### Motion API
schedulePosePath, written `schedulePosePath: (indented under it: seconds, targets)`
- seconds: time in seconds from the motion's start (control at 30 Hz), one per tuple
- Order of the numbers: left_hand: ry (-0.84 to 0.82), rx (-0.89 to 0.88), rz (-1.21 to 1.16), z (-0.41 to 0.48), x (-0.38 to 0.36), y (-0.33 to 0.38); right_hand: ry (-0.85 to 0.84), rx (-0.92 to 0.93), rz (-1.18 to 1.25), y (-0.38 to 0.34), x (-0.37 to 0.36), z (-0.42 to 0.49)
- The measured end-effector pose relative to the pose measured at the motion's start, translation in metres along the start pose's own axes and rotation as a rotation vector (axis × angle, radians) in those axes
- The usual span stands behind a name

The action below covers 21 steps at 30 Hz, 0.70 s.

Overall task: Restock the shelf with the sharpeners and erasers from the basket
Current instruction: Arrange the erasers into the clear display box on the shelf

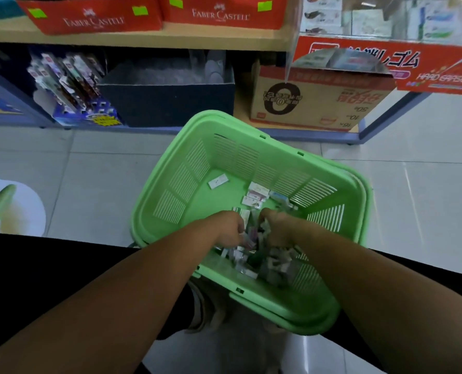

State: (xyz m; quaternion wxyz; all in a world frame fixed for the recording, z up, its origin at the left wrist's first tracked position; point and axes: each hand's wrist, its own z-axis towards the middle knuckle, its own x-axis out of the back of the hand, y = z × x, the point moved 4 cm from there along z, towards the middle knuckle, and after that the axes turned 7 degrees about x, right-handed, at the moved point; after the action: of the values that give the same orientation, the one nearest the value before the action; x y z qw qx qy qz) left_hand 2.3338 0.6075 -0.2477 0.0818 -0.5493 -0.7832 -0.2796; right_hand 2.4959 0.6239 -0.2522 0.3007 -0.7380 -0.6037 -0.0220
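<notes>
Closest in, your two bare forearms are reaching down side by side into the green basket point(254, 125), which is sitting on the pale tiled floor point(89, 184) right in front of you.

Your left hand point(226, 229) is digging into the pile of small packets point(267, 261), fingers curled down and gripping some of them. Your right hand point(278, 228) is doing the same just beside it, knuckles up, fingers closed round a handful. The two hands are almost touching, with packets poking up between them.

That pile is lying under and just nearer than your grip, heaped in the near corner of the basket: little white, grey and pinkish wrapped pieces, too blurred to sort erasers from sharpeners.

Just beyond your fingers, a few loose boxes point(257, 194) are lying flat on the basket floor, white with pink print, and a bluish one point(278, 197) is sitting to their right. Further out and to the left of your grip, a single white packet point(218, 181) is lying alone.

Past the basket's far rim, the bottom shelf is holding a cardboard carton point(313, 101) straight ahead, a dark bin point(168, 101) to the left, and a pen display point(70, 82) further left. Up and right of your hands, a red eraser display point(437, 74) is jutting out; above, two red Faber-Castell trays point(89, 20) are lining the upper shelf.
</notes>
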Motion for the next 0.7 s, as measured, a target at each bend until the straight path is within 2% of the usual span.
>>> schedulePosePath:
  seconds: [0.1, 0.2, 0.3, 0.4, 0.5, 0.7]
  targets:
    - [0.028, -0.035, 0.002, 0.014, 0.0, 0.016, 0.034, 0.036, 0.134, -0.01, 0.021, -0.01]
    - [0.181, -0.064, 0.199, 0.033, 0.009, 0.023, 0.086, 0.043, 0.301, -0.005, 0.042, -0.022]
    - [0.152, -0.067, 0.281, 0.047, 0.004, 0.023, 0.141, 0.008, 0.565, 0.012, 0.051, -0.038]
    - [0.209, -0.074, 0.281, 0.061, -0.004, 0.023, 0.199, -0.018, 0.794, 0.018, 0.05, -0.047]
    - [0.194, -0.088, 0.222, 0.07, -0.01, 0.023, 0.246, -0.023, 1.011, 0.017, 0.049, -0.042]
    - [0.214, -0.059, 0.212, 0.067, -0.01, 0.028, 0.141, 0.028, 1.348, 0.007, 0.051, -0.037]
